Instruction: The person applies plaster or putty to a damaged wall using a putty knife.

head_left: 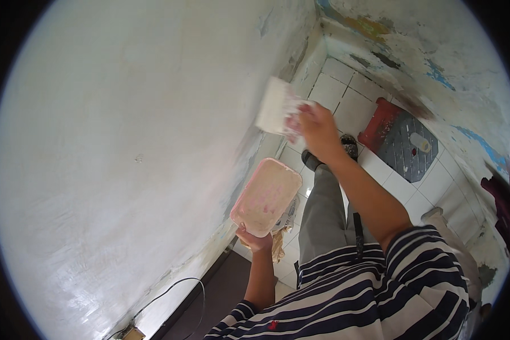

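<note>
My right hand (322, 133) grips a wide putty knife (273, 107) by its pinkish, white-smeared handle. The broad pale blade is blurred by motion and lies close to the left wall (141, 147); I cannot tell if it touches. Lower down, my left hand (256, 241) holds a pink rectangular tray (247, 187) by its near end, thumb over the rim. A beige paste with pink streaks covers the inside of the tray. That wall is coated whitish, with grey patches toward its lower edge.
A red and grey plastic stool (399, 136) stands on the white tile floor (330, 92), a small whitish container (419, 141) on it. The right wall (453, 51) has peeling paint. A crumpled bag (289, 214) lies below the tray. A black cable (203, 286) loops over a dark surface (226, 294).
</note>
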The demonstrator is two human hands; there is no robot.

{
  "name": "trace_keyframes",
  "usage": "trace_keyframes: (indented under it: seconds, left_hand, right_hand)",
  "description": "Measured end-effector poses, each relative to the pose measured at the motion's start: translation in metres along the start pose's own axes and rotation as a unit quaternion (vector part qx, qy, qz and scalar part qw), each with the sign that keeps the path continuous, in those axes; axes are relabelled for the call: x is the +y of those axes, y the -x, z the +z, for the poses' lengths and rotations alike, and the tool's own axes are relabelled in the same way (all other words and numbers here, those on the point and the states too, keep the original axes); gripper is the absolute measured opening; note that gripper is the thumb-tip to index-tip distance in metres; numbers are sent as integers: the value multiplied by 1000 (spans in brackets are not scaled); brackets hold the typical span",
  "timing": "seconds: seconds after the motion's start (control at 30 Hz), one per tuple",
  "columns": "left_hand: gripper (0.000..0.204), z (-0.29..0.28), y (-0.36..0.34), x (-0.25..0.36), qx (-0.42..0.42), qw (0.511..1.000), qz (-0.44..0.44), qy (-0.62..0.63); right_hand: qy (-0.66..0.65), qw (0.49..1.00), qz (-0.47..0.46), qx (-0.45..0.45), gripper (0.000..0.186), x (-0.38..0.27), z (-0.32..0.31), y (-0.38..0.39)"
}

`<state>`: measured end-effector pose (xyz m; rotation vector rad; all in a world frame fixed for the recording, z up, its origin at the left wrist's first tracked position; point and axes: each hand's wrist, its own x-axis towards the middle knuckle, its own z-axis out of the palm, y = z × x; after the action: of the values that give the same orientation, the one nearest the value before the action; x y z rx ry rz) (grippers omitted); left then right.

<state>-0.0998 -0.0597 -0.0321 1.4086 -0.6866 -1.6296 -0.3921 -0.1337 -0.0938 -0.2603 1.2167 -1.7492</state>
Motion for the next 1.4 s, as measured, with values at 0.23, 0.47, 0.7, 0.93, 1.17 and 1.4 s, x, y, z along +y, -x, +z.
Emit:
trace_keyframes:
  seconds: [0.23,0.47,0.7,0.93,1.17,1.4]
  left_hand:
    - [69,-2,0,-3,7,1000,-3,16]
    - [66,0,2,-5,43,999,-15,-25]
    - [67,-1,0,-1,7,1000,0,17]
    - [69,0,-1,-8,24,1000,-14,-7]
    - [69,0,-5,-20,37,999,-37,-14]
    - [69,14,-6,-8,20,999,-41,-25]
  right_hand:
    - [221,949,151,166,21,76,-55,-46]
    - [325,942,53,60,25,30,30,-71]
    - [67,993,98,30,20,15,-52,-9]
    - [337,922,80,176,27,95,3,-117]
    - [163,984,65,30,25,27,16,-76]
    - [258,959,55,107,25,42,-41,-50]
